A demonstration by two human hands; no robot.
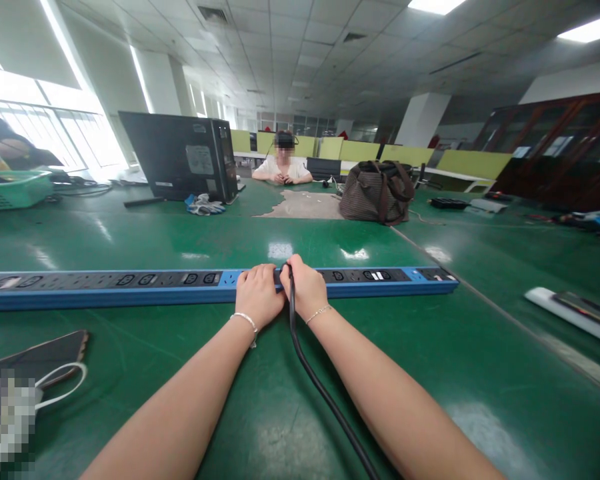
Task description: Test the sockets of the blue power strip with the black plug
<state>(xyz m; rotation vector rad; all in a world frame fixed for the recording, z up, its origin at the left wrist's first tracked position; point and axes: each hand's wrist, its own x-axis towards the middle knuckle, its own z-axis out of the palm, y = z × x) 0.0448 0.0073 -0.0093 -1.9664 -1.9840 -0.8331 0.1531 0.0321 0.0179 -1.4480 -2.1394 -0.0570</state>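
Note:
A long blue power strip (145,298) with black sockets lies across the green table, running out of view on the left. My left hand (259,293) is wrapped over the strip just right of a light blue socket section. Close beside it, my right hand (305,288) holds the end of a thick black cable (310,373) against the strip. The cable hangs between my forearms toward the bottom edge. The plug end is hidden by my fingers, so I cannot tell whether it sits in a socket.
Behind the strip stand a black computer case (180,157), gloves (205,205) and a brown bag (377,193). A person (283,167) sits across the table. At the left are a green basket (17,191) and a phone (45,353); a white bar (575,313) lies right.

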